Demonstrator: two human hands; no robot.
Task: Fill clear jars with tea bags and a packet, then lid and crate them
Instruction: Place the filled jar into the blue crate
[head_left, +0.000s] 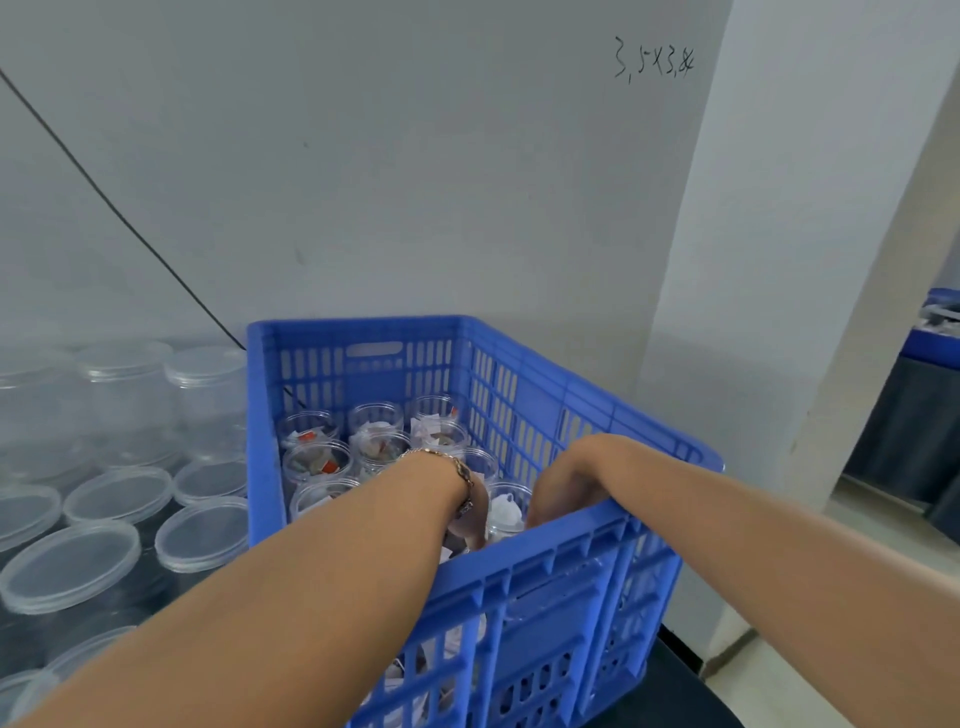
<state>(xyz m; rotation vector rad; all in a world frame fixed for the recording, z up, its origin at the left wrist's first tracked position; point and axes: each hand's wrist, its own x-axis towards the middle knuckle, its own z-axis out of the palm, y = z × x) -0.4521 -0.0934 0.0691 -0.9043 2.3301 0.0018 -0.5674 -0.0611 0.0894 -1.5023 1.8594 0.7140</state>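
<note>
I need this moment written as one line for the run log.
phase: crating | both hands inside blue crate | left hand, right hand at a jar near front wall | grip: hidden | loose lids left of crate

Grey wall (363, 182) w/ handwritten numbers (653, 60) top right; thin black cable (119, 213) runs diagonally across; white pillar (810, 260) at right.

I see a dark table (675, 691) carrying the blue crate (545, 597) and, left of it, what look like lidded clear jars (119, 499).
</note>
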